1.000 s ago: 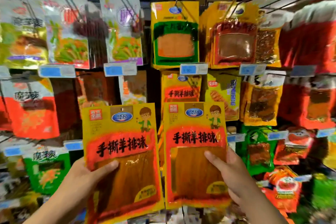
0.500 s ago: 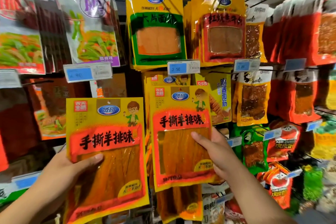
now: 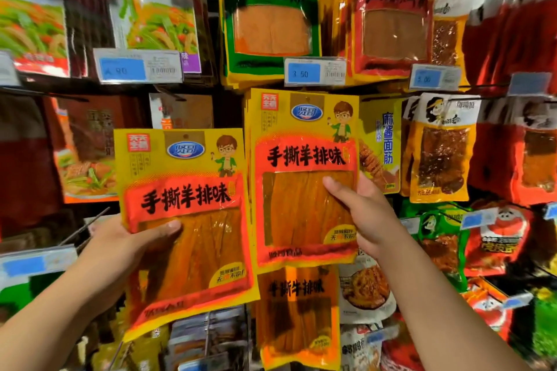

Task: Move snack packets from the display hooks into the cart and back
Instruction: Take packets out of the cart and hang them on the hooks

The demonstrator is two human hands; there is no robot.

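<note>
Against the snack wall [image 3: 229, 105], our right hand [image 3: 367, 217] pinches a yellow packet [image 3: 304, 159] level with its matching stack [image 3: 247, 117], likely for rehanging; our left hand [image 3: 117, 253] grips a second packet [image 3: 193, 250].

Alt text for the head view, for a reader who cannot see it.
The left hand grips one yellow-and-red snack packet while the right hand holds a matching packet higher, against the hanging stack. Other snacks and blue price tags surround them.

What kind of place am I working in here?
Probably a supermarket snack aisle: snack packets like the green-framed packet hang in rows, and blue price tags such as the 3.50 tag sit beneath them.
</note>
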